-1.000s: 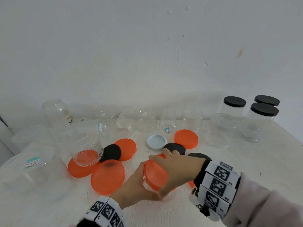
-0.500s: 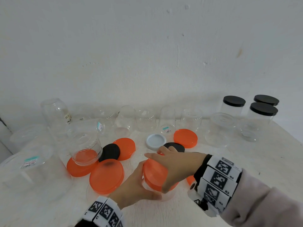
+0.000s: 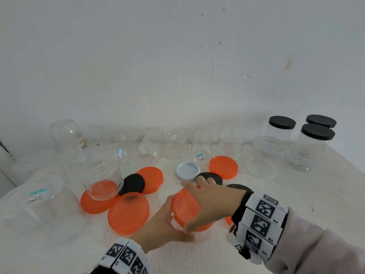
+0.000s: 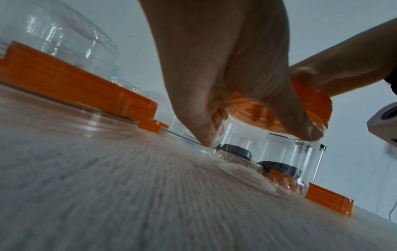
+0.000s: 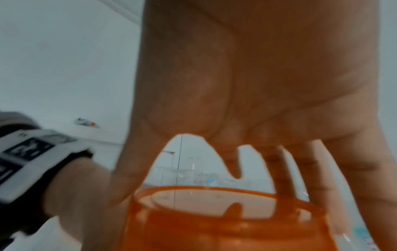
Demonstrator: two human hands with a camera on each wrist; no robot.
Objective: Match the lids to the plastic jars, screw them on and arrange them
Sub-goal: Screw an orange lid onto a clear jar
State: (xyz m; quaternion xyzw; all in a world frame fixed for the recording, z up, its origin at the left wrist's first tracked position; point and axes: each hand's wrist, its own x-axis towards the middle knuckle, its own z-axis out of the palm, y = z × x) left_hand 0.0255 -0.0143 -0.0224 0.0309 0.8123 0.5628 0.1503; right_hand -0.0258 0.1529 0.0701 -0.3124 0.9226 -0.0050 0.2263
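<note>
A small clear plastic jar (image 4: 268,152) stands on the white table near the front centre, with an orange lid (image 3: 184,206) on its mouth. My left hand (image 3: 167,224) wraps around the jar's side from the left. My right hand (image 3: 209,202) comes from the right and grips the orange lid (image 5: 225,219) from above, fingers spread over its rim. In the left wrist view the lid (image 4: 309,103) sits tilted on the jar under my right fingers (image 4: 309,132).
Loose orange lids (image 3: 128,213), black lids (image 3: 132,183) and a white lid (image 3: 187,171) lie around the hands. Several open clear jars (image 3: 151,145) stand along the wall. Three black-lidded jars (image 3: 316,139) stand at the back right. A large clear tub (image 3: 39,194) stands at left.
My right hand has turned a little on the orange lid, its fingers reaching further toward the back. The left hand stays around the jar.
</note>
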